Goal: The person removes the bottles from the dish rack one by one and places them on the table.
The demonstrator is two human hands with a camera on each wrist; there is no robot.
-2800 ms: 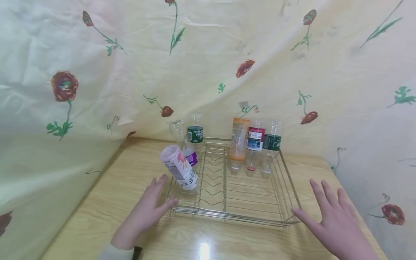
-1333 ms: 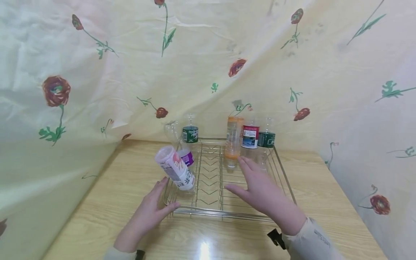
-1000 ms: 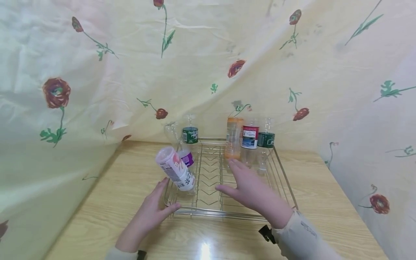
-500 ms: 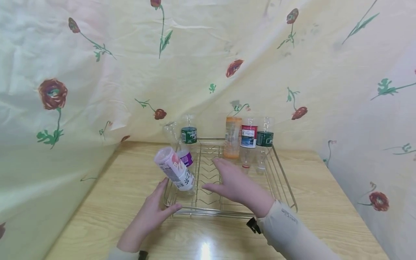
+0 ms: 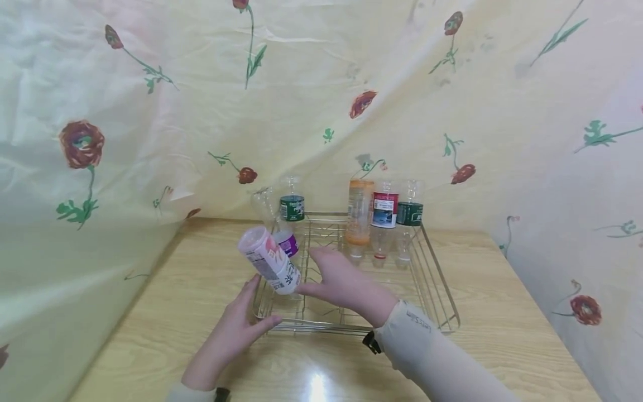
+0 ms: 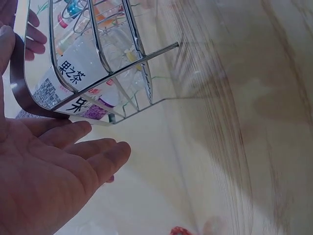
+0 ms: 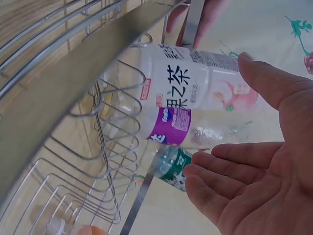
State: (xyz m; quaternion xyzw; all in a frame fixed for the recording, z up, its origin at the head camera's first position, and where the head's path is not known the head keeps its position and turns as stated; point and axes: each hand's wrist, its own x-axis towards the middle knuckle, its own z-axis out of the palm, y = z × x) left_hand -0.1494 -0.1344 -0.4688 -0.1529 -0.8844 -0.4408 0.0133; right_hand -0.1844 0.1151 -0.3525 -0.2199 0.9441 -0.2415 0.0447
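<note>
A white and pink bottle (image 5: 271,261) with a peach on its label leans upside down in the left front of a wire dish rack (image 5: 402,290). My right hand (image 5: 346,282) is over the rack with fingers extended, its thumb tip right at the bottle's lower end in the head view. In the right wrist view, the palm faces the peach bottle (image 7: 195,81), a purple-labelled bottle (image 7: 168,125) and a green-labelled bottle (image 7: 173,169). At the rack's front left corner is my left hand (image 5: 228,335), fingers spread and nothing in it, as the left wrist view also shows.
Along the rack's back right stand an orange-tinted bottle (image 5: 359,212), a red-labelled bottle (image 5: 384,211) and another green-labelled bottle (image 5: 409,214), all neck down. The rack sits on a wooden table (image 5: 502,312). Flowered cloth (image 5: 301,111) hangs behind and at both sides.
From beyond the rack's right side, my right hand has swung left across the rack to the peach bottle. The left hand has stayed near the front left corner. The bottles have not moved.
</note>
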